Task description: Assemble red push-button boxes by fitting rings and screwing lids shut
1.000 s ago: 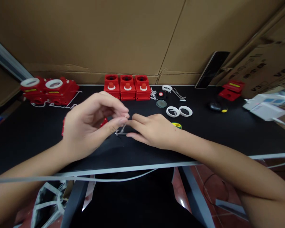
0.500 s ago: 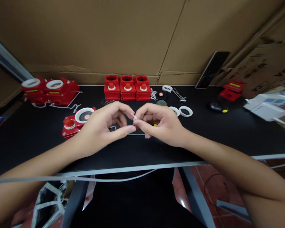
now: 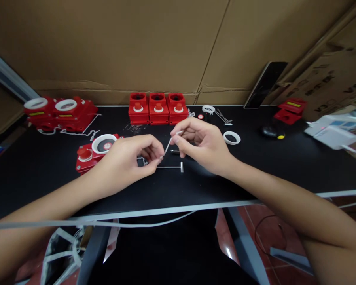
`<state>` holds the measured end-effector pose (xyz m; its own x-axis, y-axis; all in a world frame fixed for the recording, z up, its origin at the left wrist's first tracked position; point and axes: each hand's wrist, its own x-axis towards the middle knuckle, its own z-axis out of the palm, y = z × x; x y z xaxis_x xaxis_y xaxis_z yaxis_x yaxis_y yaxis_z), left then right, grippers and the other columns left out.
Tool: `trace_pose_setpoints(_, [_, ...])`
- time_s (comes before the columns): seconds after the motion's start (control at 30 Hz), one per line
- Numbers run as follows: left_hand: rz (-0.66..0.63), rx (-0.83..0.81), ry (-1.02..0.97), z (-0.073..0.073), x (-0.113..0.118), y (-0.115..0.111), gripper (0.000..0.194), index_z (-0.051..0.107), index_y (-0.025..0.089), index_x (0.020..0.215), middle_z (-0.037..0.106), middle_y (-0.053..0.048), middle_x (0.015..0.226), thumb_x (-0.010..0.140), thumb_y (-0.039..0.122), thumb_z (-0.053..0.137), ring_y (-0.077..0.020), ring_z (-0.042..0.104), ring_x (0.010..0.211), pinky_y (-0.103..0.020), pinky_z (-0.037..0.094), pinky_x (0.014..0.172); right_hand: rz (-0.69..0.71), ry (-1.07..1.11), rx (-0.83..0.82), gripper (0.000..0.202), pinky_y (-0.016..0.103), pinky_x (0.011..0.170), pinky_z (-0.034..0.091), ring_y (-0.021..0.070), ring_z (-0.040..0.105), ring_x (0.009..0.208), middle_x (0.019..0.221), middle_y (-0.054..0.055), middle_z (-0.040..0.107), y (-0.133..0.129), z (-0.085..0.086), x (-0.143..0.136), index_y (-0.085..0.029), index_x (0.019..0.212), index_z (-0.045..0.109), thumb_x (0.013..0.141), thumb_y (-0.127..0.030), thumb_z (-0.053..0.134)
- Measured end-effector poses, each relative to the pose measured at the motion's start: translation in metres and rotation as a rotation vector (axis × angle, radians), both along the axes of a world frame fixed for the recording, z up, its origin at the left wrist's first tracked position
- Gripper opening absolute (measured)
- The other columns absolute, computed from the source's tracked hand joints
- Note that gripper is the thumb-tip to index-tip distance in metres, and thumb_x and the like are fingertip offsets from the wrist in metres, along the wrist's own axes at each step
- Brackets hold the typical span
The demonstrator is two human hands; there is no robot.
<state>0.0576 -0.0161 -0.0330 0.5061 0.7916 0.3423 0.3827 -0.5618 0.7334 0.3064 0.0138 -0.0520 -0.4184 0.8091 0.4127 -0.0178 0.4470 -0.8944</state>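
A thin white cord (image 3: pixel 167 147) runs slanting between my two hands above the black table. My left hand (image 3: pixel 133 158) pinches its lower end between thumb and fingertips. Higher up and to the right, my right hand (image 3: pixel 200 144) pinches the other end, and a short tail sticks out past its fingers. Partly behind my left hand sits a red box (image 3: pixel 85 155) with a red knob and a white-ringed round black disc. A small metal T-shaped tool (image 3: pixel 181 167) lies below the hands, its rod running under my left fingertips.
Three red boxes (image 3: pixel 158 113) stand in a row by the cardboard wall; more red boxes (image 3: pixel 82 113) with white cord sit far left. A white ring (image 3: pixel 231 137), metal rods (image 3: pixel 223 117), a phone-like black slab (image 3: pixel 265 85) and a black-yellow object (image 3: pixel 272 132) lie right.
My hands have drawn apart, the right moving up and right. A length of white cord now shows between them, and the T-shaped tool below has come into view.
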Motion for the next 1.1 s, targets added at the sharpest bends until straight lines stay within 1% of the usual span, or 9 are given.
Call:
trace_pose_setpoints(0.13, [0.007,0.05,0.009,0.003,0.001,0.0,0.002,0.077,0.027,0.099,0.085,-0.001,0.095,0.099,0.026,0.078,-0.0201,0.077,0.076,-0.031,0.069,0.079,-0.014,-0.119,0.073,0.01,0.025,0.062,0.054,0.0096,0.061,0.065,0.092,0.0,0.074,0.001,-0.001,0.001,-0.02,0.104,0.068,0.101,-0.026,0.076])
trace_pose_setpoints(0.3, [0.016,-0.01,-0.043,0.006,0.0,-0.002,0.007,0.077,0.027,0.101,0.083,-0.001,0.093,0.096,0.022,0.074,-0.0204,0.077,0.079,-0.032,0.068,0.078,0.03,-0.248,0.148,0.007,0.025,0.06,0.046,0.0088,0.056,0.062,0.087,-0.003,0.071,0.0,-0.002,0.0,-0.02,0.105,0.066,0.099,-0.021,0.071])
trace_pose_setpoints(0.4, [0.01,-0.03,-0.064,0.007,0.0,-0.002,0.006,0.077,0.027,0.101,0.082,0.0,0.093,0.097,0.023,0.075,-0.0202,0.077,0.081,-0.031,0.068,0.08,0.013,-0.334,0.239,0.01,0.026,0.065,0.048,0.0093,0.058,0.065,0.097,-0.001,0.074,-0.001,-0.003,0.0,-0.02,0.109,0.069,0.099,-0.018,0.07])
trace_pose_setpoints(0.53, [0.023,-0.048,-0.073,0.007,0.001,-0.001,0.004,0.076,0.026,0.101,0.082,0.0,0.096,0.097,0.024,0.077,-0.0197,0.078,0.084,-0.031,0.067,0.083,-0.074,-0.387,0.328,0.031,0.029,0.073,0.052,0.012,0.067,0.073,0.111,0.004,0.073,-0.001,-0.005,0.003,-0.018,0.129,0.069,0.098,-0.015,0.07])
trace_pose_setpoints(0.6, [0.034,-0.057,-0.077,0.007,0.002,-0.001,0.005,0.075,0.026,0.101,0.082,0.0,0.097,0.097,0.024,0.077,-0.0196,0.078,0.083,-0.031,0.066,0.082,-0.084,-0.367,0.36,0.03,0.028,0.072,0.052,0.0118,0.066,0.073,0.111,0.004,0.073,-0.001,-0.004,0.004,-0.018,0.127,0.07,0.097,-0.013,0.069])
trace_pose_setpoints(0.67, [0.042,-0.061,-0.078,0.007,0.002,-0.001,0.006,0.075,0.026,0.102,0.082,0.0,0.098,0.096,0.024,0.077,-0.0197,0.078,0.083,-0.032,0.066,0.082,-0.049,-0.357,0.362,0.021,0.027,0.07,0.05,0.0105,0.063,0.07,0.107,0.003,0.074,-0.001,-0.002,0.005,-0.018,0.118,0.072,0.098,-0.012,0.069])
trace_pose_setpoints(0.8, [0.047,-0.064,-0.078,0.007,0.001,-0.002,0.008,0.075,0.026,0.103,0.082,0.0,0.098,0.095,0.024,0.078,-0.0199,0.079,0.084,-0.032,0.067,0.083,0.035,-0.334,0.255,0.004,0.026,0.067,0.049,0.011,0.063,0.071,0.096,0.001,0.076,-0.004,0.001,0.002,-0.018,0.105,0.076,0.102,-0.019,0.074])
trace_pose_setpoints(1.0, [0.032,-0.066,-0.079,0.006,0.001,-0.002,0.012,0.074,0.027,0.105,0.082,-0.001,0.097,0.094,0.021,0.075,-0.0208,0.079,0.084,-0.032,0.065,0.074,0.149,-0.239,-0.059,0.013,0.027,0.067,0.053,0.0122,0.068,0.066,0.08,-0.002,0.075,-0.008,0.0,-0.004,-0.017,0.103,0.077,0.104,-0.03,0.078])
trace_pose_setpoints(1.1, [0.034,-0.071,-0.053,0.005,0.001,-0.002,0.008,0.074,0.026,0.106,0.082,-0.002,0.099,0.098,0.025,0.074,-0.0213,0.08,0.087,-0.034,0.067,0.077,0.162,-0.24,-0.158,0.014,0.027,0.068,0.054,0.0132,0.071,0.065,0.074,-0.003,0.074,-0.009,-0.002,-0.007,-0.018,0.099,0.076,0.102,-0.031,0.08])
